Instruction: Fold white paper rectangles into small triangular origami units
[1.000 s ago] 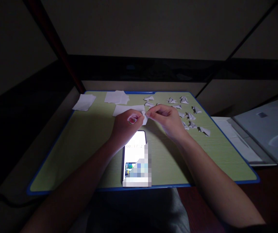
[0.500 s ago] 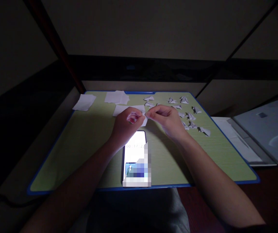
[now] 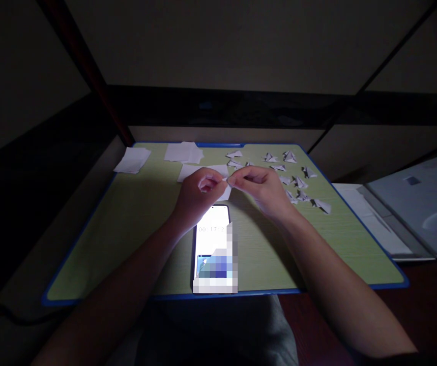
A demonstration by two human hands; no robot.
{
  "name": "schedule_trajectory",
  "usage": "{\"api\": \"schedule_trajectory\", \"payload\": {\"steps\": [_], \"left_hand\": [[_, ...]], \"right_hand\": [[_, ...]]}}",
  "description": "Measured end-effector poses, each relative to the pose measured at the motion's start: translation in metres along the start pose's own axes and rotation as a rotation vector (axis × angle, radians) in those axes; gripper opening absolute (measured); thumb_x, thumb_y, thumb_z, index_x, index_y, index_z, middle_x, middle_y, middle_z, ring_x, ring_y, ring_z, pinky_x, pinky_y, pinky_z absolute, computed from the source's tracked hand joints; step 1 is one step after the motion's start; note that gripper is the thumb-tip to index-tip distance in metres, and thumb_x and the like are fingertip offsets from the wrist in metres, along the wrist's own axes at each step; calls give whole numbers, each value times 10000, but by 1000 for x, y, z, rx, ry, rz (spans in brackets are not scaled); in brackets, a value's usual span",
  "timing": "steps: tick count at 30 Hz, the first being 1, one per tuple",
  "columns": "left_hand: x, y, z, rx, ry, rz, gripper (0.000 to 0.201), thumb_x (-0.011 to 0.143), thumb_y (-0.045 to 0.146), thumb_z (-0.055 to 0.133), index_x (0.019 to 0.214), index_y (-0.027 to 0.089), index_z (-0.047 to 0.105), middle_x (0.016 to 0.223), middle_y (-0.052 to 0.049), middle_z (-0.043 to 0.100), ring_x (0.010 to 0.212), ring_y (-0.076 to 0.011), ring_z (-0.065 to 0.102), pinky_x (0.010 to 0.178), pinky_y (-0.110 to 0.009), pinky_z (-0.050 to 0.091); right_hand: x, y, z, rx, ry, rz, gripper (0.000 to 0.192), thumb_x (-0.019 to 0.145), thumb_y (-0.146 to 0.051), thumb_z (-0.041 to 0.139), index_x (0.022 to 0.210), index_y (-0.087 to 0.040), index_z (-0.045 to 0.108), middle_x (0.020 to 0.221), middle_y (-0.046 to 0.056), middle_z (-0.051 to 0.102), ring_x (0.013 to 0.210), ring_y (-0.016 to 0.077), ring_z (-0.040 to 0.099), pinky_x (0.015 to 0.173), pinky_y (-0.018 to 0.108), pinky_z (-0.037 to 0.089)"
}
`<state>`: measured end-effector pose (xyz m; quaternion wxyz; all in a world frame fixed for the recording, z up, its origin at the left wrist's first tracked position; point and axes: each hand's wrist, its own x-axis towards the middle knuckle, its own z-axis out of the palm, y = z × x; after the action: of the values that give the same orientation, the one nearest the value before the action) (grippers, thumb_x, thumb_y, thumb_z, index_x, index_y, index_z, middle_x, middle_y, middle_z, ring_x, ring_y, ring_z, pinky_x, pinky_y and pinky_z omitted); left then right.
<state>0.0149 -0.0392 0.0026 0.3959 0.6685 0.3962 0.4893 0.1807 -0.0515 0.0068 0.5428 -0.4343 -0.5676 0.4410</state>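
My left hand (image 3: 197,198) and my right hand (image 3: 266,192) meet fingertip to fingertip over the middle of the table. Each pinches thumb against forefinger on a small white piece of paper (image 3: 226,193), which shows just below the fingertips. Most of it is hidden by the fingers, so its folds cannot be made out. Behind my left hand lie flat white paper sheets (image 3: 188,173). Several small folded paper pieces (image 3: 298,182) are spread to the right of my right hand.
A lit phone (image 3: 211,239) lies below my hands near the front edge of the green table (image 3: 134,234). Two paper stacks, one at the far left (image 3: 132,160) and one at the back (image 3: 182,152), rest on it. An open pale box (image 3: 416,203) stands right of the table.
Both hands stay in nearly the same place, still pinching. Their fingertips have drawn slightly closer together, and the paper between them has shifted a little downward.
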Motion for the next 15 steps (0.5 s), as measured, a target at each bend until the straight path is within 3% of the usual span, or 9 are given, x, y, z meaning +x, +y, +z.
{"api": "schedule_trajectory", "payload": {"steps": [15], "left_hand": [[-2, -3, 3, 109, 57, 38, 38, 733, 212, 657, 722, 176, 666, 681, -18, 707, 607, -127, 623, 568, -251, 503]], "right_hand": [[0, 0, 0, -43, 2, 19, 162, 663, -327, 816, 700, -186, 744, 699, 20, 702, 641, 136, 568, 611, 296, 419]]}}
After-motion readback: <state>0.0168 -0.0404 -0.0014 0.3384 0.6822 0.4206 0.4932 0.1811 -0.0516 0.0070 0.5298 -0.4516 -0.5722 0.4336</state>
